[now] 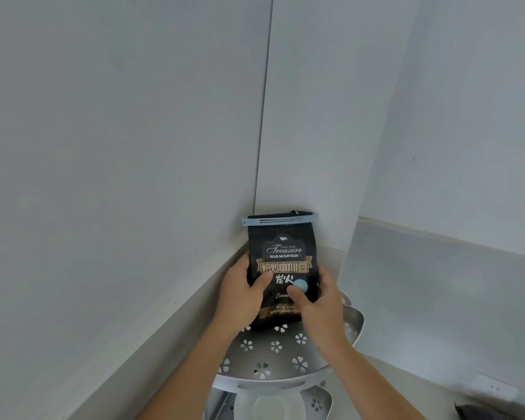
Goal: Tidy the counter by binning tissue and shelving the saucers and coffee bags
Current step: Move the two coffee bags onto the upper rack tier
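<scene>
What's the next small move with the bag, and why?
Probably let go and draw both hands back. The coffee bag already stands upright on the top shelf in the corner, clip on, with the left hand and right hand gripping its sides.

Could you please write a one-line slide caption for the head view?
Both hands, left hand and right hand, set a clipped black coffee bag upright on the top tier of a perforated metal corner shelf.
</scene>
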